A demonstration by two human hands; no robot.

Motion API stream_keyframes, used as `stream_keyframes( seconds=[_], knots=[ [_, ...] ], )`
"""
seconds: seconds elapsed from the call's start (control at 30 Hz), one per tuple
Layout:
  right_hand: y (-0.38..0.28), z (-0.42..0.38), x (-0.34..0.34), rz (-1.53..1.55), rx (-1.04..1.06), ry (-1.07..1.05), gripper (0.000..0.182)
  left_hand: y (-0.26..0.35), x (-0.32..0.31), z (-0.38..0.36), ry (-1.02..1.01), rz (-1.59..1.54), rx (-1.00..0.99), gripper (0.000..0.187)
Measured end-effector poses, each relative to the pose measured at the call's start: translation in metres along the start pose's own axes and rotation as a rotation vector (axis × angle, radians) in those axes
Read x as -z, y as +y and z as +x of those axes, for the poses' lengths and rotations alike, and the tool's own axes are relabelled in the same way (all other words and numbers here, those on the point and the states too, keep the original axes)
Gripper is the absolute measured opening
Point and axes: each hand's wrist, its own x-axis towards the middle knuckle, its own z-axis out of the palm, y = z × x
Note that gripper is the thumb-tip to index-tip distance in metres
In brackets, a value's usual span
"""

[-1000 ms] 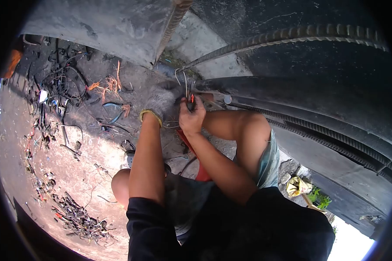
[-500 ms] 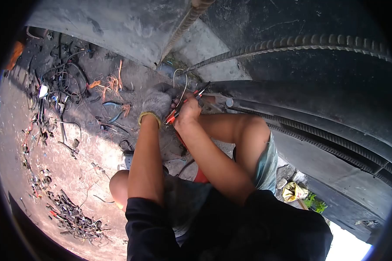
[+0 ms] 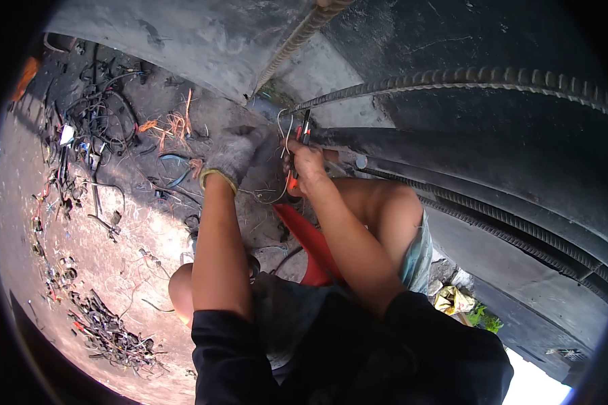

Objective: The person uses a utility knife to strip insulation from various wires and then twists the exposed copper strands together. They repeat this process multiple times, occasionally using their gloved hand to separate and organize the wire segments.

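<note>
My right hand, bare, is closed around a slim red-and-black hand tool. Its dark narrow end points up past my fingers; its exact kind is hard to make out. A thin pale wire loops up beside that hand, and a thin strand curves below, toward my left wrist. My left hand wears a grey glove with a yellow cuff and sits just left of the right hand. Its fingers are dark and blurred, so what they hold cannot be told.
Black cables lie tangled at the left, beside frayed orange-copper strands. A pile of cut scraps is at lower left. Ribbed steel bars cross the upper right. A red object stands between my legs.
My left hand has moved left and slightly down, away from my right hand. The right hand has shifted a little right, and the tool now stands more upright.
</note>
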Motion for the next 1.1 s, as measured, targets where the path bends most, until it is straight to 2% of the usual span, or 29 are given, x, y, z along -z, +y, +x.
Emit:
stream_keyframes(
  seconds=[0.07, 0.1, 0.13, 0.17, 0.23, 0.3, 0.37, 0.43, 0.5, 0.57, 0.63, 0.67, 0.73, 0.77, 0.87, 0.93, 0.97, 1.07, 1.1],
  knots=[
    [0.003, 0.002, 0.008, 0.18, -0.202, -0.143, 0.008, 0.004, 0.009, 0.002, 0.033, -0.058, -0.016, 0.042],
    [0.005, 0.003, 0.011, 0.177, -0.206, -0.142, 0.008, 0.004, 0.011, 0.002, 0.066, -0.113, -0.035, 0.045],
    [0.007, 0.005, 0.013, 0.267, -0.268, -0.237, 0.009, 0.008, 0.006, -0.002, 0.069, -0.112, -0.033, 0.045],
    [0.007, 0.005, 0.011, 0.36, -0.327, -0.334, 0.011, 0.015, -0.006, -0.007, -0.013, -0.11, 0.03, 0.047],
    [0.004, 0.006, 0.009, 0.266, -0.35, -0.297, 0.01, 0.017, -0.024, -0.01, -0.206, -0.142, 0.119, 0.051],
    [0.005, 0.005, 0.006, 0.165, -0.377, -0.253, 0.01, 0.019, -0.033, -0.003, -0.157, -0.043, 0.122, 0.049],
    [0.008, 0.009, 0.006, 0.041, -0.262, -0.254, 0.012, 0.024, -0.035, -0.002, -0.108, 0.042, 0.114, 0.047],
    [0.006, 0.007, 0.002, -0.012, -0.199, -0.184, 0.011, 0.029, -0.03, 0.0, 0.003, 0.34, -0.1, 0.043],
    [-0.003, -0.001, -0.004, -0.056, -0.145, -0.112, 0.01, 0.008, -0.024, 0.019, 0.055, 0.351, -0.136, 0.043],
    [-0.012, -0.008, -0.007, -0.178, -0.158, 0.068, 0.008, -0.012, -0.017, 0.031, 0.104, 0.36, -0.164, 0.044],
    [-0.002, -0.004, -0.006, -0.117, -0.097, 0.03, 0.008, -0.023, -0.015, 0.035, 0.005, -0.075, -0.108, 0.046],
    [0.001, -0.002, -0.006, -0.05, -0.032, -0.012, 0.008, -0.01, -0.017, 0.025, 0.005, -0.077, -0.107, 0.046],
    [0.005, 0.0, -0.006, -0.035, -0.056, -0.023, 0.008, 0.011, -0.022, 0.008, -0.14, -0.237, 0.105, 0.044],
    [0.007, 0.0, -0.006, -0.021, -0.079, -0.036, 0.008, 0.009, -0.024, 0.009, -0.139, -0.238, 0.106, 0.044],
    [0.009, 0.002, -0.005, -0.124, -0.097, -0.017, 0.012, -0.002, -0.028, 0.016, -0.114, -0.199, 0.06, 0.04],
    [0.009, 0.002, -0.003, -0.206, -0.042, 0.036, 0.014, -0.007, -0.029, 0.021, -0.054, -0.031, -0.106, 0.035],
    [0.007, 0.001, -0.004, -0.283, 0.017, 0.087, 0.016, -0.008, -0.028, 0.024, -0.051, -0.033, -0.107, 0.035],
    [0.011, 0.008, 0.0, -0.247, 0.129, 0.098, 0.016, -0.003, -0.028, 0.021, -0.036, 0.017, -0.082, 0.031],
    [0.014, 0.009, 0.0, -0.247, 0.129, 0.098, 0.016, 0.001, -0.028, 0.02, 0.024, 0.253, -0.12, 0.03]
  ],
)
